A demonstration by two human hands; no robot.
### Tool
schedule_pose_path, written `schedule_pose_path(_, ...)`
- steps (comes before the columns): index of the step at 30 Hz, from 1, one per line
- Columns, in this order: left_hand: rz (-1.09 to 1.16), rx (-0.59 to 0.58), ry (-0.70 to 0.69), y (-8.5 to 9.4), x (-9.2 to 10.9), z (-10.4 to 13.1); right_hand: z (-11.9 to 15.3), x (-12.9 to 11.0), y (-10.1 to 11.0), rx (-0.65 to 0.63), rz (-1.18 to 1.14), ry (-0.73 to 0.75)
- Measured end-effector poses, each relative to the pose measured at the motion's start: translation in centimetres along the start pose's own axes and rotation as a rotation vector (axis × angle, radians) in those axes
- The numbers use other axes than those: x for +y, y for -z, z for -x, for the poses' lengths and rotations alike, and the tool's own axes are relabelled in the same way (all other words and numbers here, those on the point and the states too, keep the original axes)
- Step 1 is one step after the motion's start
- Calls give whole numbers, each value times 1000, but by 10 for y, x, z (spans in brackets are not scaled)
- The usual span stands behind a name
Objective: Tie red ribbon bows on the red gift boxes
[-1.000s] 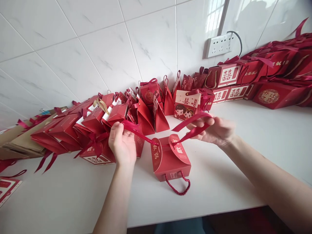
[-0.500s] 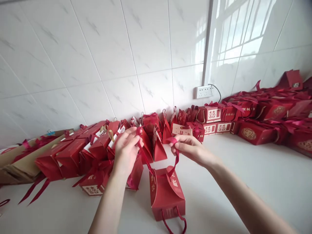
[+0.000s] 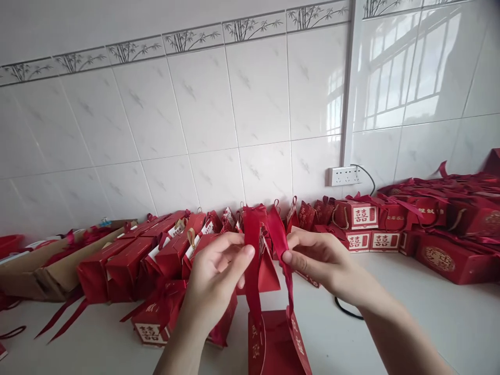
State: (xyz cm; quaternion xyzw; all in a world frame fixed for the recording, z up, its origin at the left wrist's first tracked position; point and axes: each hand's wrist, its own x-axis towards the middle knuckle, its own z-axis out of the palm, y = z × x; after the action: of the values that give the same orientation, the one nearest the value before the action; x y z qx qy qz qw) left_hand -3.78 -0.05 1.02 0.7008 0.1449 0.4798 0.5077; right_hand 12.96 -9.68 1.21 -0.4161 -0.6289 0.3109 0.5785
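Note:
A red gift box (image 3: 276, 344) stands on the white table in front of me, its lower part cut off by the bottom of the view. Dark red ribbon (image 3: 253, 265) rises from its top in two lengths. My left hand (image 3: 219, 281) pinches the left length between thumb and fingers. The right length is gripped by my right hand (image 3: 324, 265), thumb against the fingers. Both lengths stretch up from the box, side by side, with their upper ends above my fingers. Behind my hands is a red triangular box (image 3: 269, 273), partly hidden.
Rows of red boxes (image 3: 127, 260) line the wall at left, beside a brown cardboard carton (image 3: 35, 276). More red boxes with ribbons (image 3: 445, 260) are piled at right. A power socket (image 3: 346, 176) sits on the tiled wall. A black cord (image 3: 348, 311) lies near my right wrist.
The view has tilted up, so the box sits lower in it. My hands have come closer together, and the ribbon lengths now run nearly parallel.

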Motion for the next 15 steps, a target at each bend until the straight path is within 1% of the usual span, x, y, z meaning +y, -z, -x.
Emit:
schedule_pose_path(4, -82, -9, -3, 0, -1, -1, 2, -4, -6, 7, 10, 0)
schedule_pose_path(6, -92, -13, 1, -3, -1, -1, 3, -5, -8, 41, -9, 30)
schedule_pose_path(9, -70, -12, -32, -9, 1, 2, 3, -6, -12, 99, -31, 82)
schedule_pose_path(15, 1, -118, -44, -20, 6, 8, 1, -4, -22, 120, -163, 27)
